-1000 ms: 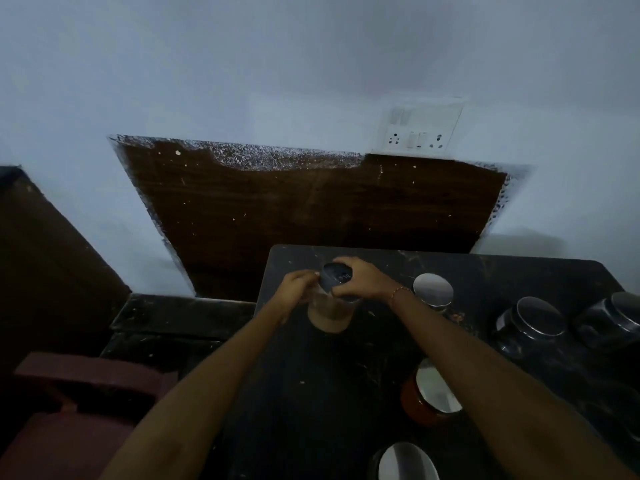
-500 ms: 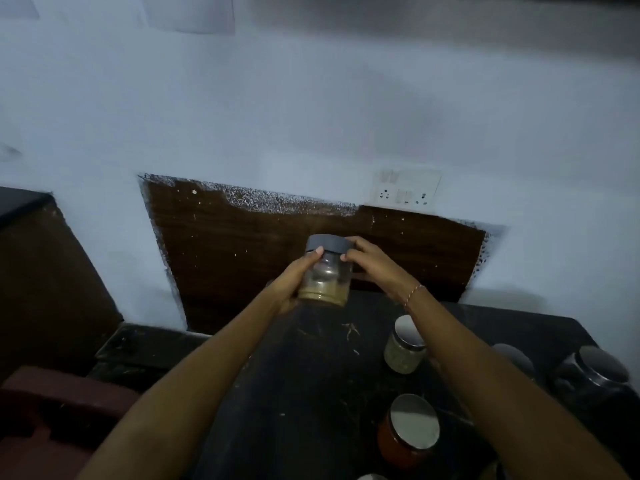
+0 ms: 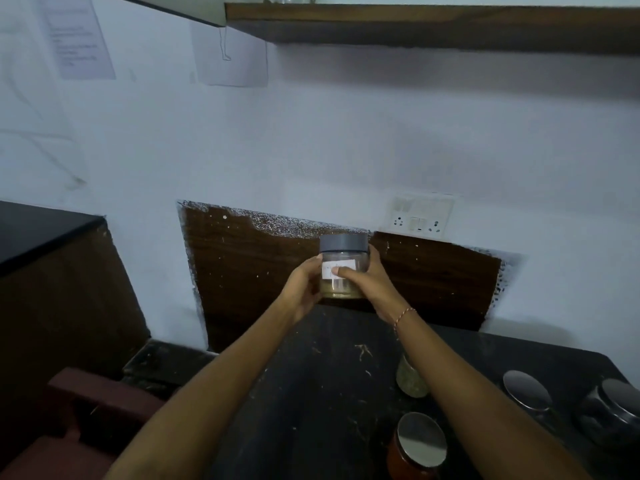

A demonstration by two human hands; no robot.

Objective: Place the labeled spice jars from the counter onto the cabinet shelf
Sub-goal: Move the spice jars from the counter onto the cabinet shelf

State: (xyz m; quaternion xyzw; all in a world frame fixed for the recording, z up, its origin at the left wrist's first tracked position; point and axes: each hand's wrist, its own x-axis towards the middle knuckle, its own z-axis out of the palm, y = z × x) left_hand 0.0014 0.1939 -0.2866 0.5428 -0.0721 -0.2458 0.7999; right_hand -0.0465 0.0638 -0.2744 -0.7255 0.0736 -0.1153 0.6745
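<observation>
A clear spice jar (image 3: pixel 343 251) with a grey lid, a white label and pale powder at its bottom is held upright in the air above the back of the black counter (image 3: pixel 311 393). My left hand (image 3: pixel 303 287) grips its left side and my right hand (image 3: pixel 367 282) wraps its right side, thumb on the label. The wooden cabinet shelf (image 3: pixel 433 20) runs along the top of the view, well above the jar. More jars stand on the counter: a greenish one (image 3: pixel 410 379) partly behind my right forearm, a red one (image 3: pixel 415 448) with a steel lid, and two dark ones (image 3: pixel 526 393) (image 3: pixel 613 417).
A switch and socket plate (image 3: pixel 420 216) sits on the white wall right of the jar. A dark wood panel (image 3: pixel 242 265) backs the counter. Papers (image 3: pixel 79 39) hang on the wall at the upper left. A maroon chair (image 3: pixel 79 420) stands at the lower left beside a dark cabinet (image 3: pixel 52 271).
Both hands have lifted the jar off the counter and raised it in front of the wall. The label now faces me, and the view has tilted up so the shelf shows.
</observation>
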